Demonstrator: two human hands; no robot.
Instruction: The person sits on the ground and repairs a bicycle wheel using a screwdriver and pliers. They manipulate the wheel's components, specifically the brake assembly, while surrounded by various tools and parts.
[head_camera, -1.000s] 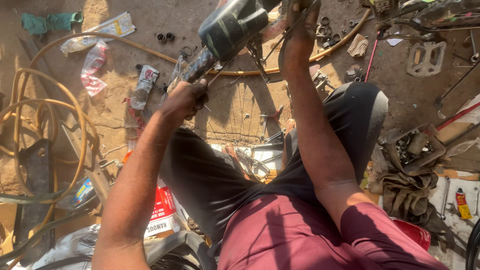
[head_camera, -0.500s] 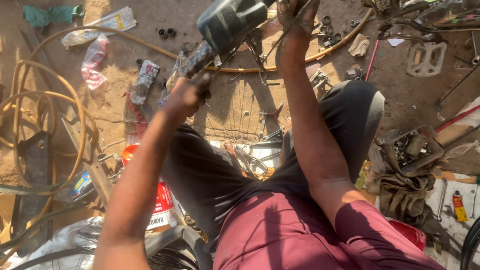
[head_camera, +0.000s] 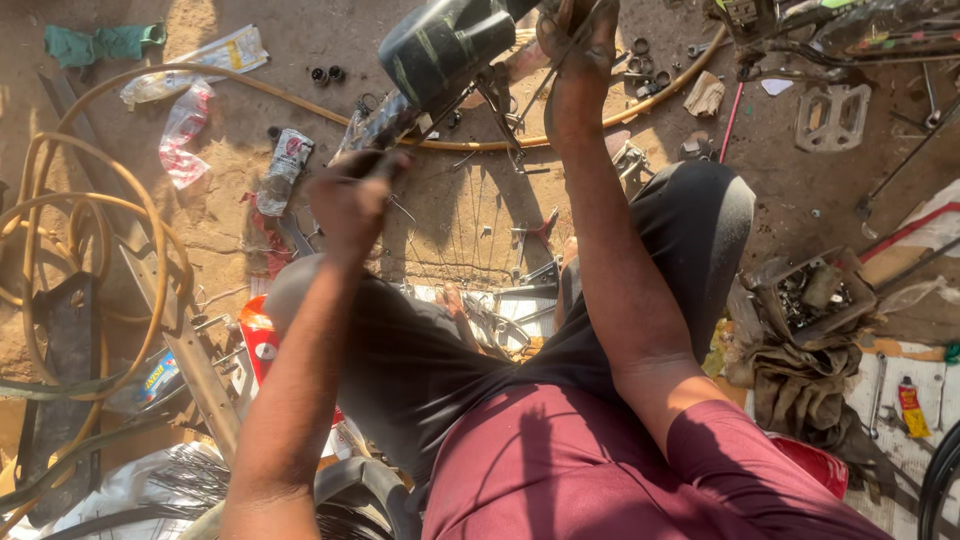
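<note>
Seat: person sits low on the dirt, knees apart in dark trousers (head_camera: 400, 350), maroon shirt nearest the camera; the spread legs leave working room between them.
Left hand: left hand (head_camera: 352, 195) raised, fingers curled tight around a thin tool or spoke end; which one I cannot tell. The closed fist looks set for twisting.
Right hand: right hand (head_camera: 578, 40) lifted higher, fingers hooked closed over spokes and rim, apparently steadying the wheel against the left hand's pull.
Wheel: bicycle wheel (head_camera: 480, 215) stands between the knees, upper part held up near the face, thin spokes fanning down to the ground.
Dark cover: a black rounded casing (head_camera: 445, 45) looms by the right hand, close to the lens; its kind is unclear.
Right of knee: tray of small metal parts (head_camera: 805, 295) atop crumpled rags, within arm's reach.
Left side: yellow hose (head_camera: 90, 220) coiled loosely, well apart from the hands.
Far ground: grey pedal (head_camera: 832, 117), small rings, plastic wrappers (head_camera: 195, 60) scattered on the dirt.
</note>
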